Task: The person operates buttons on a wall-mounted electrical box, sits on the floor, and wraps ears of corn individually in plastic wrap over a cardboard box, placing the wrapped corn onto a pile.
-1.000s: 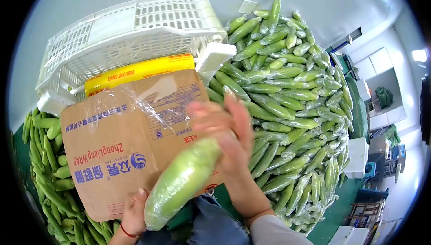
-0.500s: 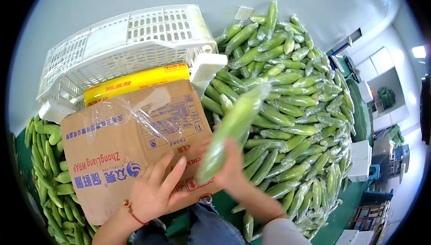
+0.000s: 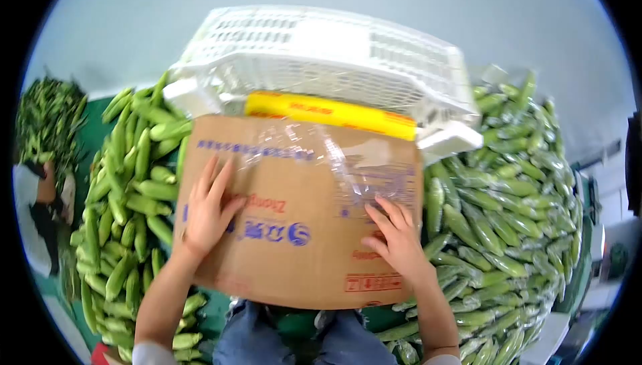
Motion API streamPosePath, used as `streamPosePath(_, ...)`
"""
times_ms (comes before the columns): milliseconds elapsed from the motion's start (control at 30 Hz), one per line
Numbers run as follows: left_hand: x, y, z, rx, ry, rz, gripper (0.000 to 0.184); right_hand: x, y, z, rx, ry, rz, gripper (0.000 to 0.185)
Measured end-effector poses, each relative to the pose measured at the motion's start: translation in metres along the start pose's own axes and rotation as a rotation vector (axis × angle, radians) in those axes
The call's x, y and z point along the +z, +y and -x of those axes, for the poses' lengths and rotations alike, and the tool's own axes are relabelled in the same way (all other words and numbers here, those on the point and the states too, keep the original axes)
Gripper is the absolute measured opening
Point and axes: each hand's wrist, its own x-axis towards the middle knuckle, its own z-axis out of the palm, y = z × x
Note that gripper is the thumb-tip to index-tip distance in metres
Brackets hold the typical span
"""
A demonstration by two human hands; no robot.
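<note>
In the head view, my left hand (image 3: 208,214) rests on the left side of a brown cardboard box (image 3: 321,265), fingers spread and nothing in them. Toward the box's right side lies my right hand (image 3: 396,236), also with fingers apart and holding nothing. A yellow roll of wrap (image 3: 328,112) sits along the box's far edge, in front of a white plastic crate (image 3: 421,51). Crumpled clear film (image 3: 334,158) clings to the top of the box.
Unwrapped long green vegetables, apparently corn in the husk (image 3: 119,198), are heaped at left. Similar film-wrapped ones (image 3: 498,211) form a big pile at right. Leafy greens (image 3: 50,121) and part of another person (image 3: 41,221) show at far left.
The wrapped green vegetable has left my right hand, which now lies open on the box. My left hand has moved to the box's left side. The view has swung left.
</note>
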Motion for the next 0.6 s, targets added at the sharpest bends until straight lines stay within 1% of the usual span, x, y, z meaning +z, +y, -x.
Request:
streamPosePath(33,-0.005,-0.002,-0.024,0.131,0.057,-0.142,0.060,0.015,-0.014,0.001,-0.107,0.012,0.026,0.024)
streamPosePath(67,0.003,-0.016,-0.046,0.253,0.120,-0.158,0.048,0.026,-0.025,-0.003,-0.216,0.043,0.055,0.017)
streamPosePath(100,0.006,-0.019,-0.068,0.328,0.116,-0.204,0.031,0.031,-0.021,-0.016,-0.240,0.123,0.119,0.010)
streamPosePath(133,0.016,-0.033,-0.091,0.444,0.128,-0.132,0.017,0.030,-0.021,-0.029,-0.313,0.137,0.207,0.007)
streamPosePath(167,0.025,-0.045,-0.108,0.612,0.133,-0.143,0.011,0.031,-0.017,-0.038,-0.355,0.147,0.028,0.007)
streamPosePath(200,0.024,-0.042,-0.108,0.544,0.088,-0.109,0.011,0.032,-0.004,-0.028,-0.060,0.042,-0.037,0.006)
streamPosePath(233,0.022,-0.041,-0.102,0.493,0.110,-0.099,0.008,0.023,-0.002,-0.022,0.202,-0.034,-0.205,0.010)
streamPosePath(267,0.014,-0.038,-0.092,0.445,0.154,0.011,0.006,0.015,-0.011,-0.010,0.296,0.046,-0.461,0.014)
streamPosePath(300,0.003,-0.035,-0.070,0.350,0.179,0.058,0.007,0.004,0.011,0.006,0.082,0.069,-0.194,0.014)
streamPosePath(333,-0.007,-0.043,-0.050,0.485,0.234,0.090,0.008,-0.011,0.024,0.020,0.099,0.059,-0.314,0.012)
streamPosePath(367,-0.015,-0.057,-0.025,0.571,0.155,0.042,0.009,-0.018,0.035,0.037,0.129,0.155,-0.299,0.008)
streamPosePath(400,-0.024,-0.057,0.005,0.603,0.215,0.055,0.008,-0.027,0.031,0.052,0.131,0.075,-0.386,0.006)
streamPosePath(433,-0.043,-0.056,0.038,0.631,0.158,0.060,0.011,-0.034,0.030,0.068,0.143,-0.012,-0.467,0.005)
streamPosePath(467,-0.049,-0.060,0.070,0.646,0.177,0.043,0.017,-0.028,0.040,0.092,0.169,-0.076,-0.373,0.005)
streamPosePath(500,-0.051,-0.065,0.109,0.598,0.096,0.031,0.019,-0.023,0.048,0.107,0.195,-0.138,-0.276,0.006)
streamPosePath(533,-0.050,-0.064,0.139,0.527,0.097,0.095,0.018,-0.024,0.035,0.113,0.212,-0.250,-0.197,0.009)
streamPosePath(567,-0.043,-0.065,0.164,0.478,0.154,0.100,0.022,-0.026,0.013,0.120,0.226,-0.353,-0.118,0.015)
streamPosePath(600,-0.032,-0.075,0.197,0.426,0.165,0.004,0.028,-0.026,-0.001,0.124,0.241,-0.448,-0.039,0.021)
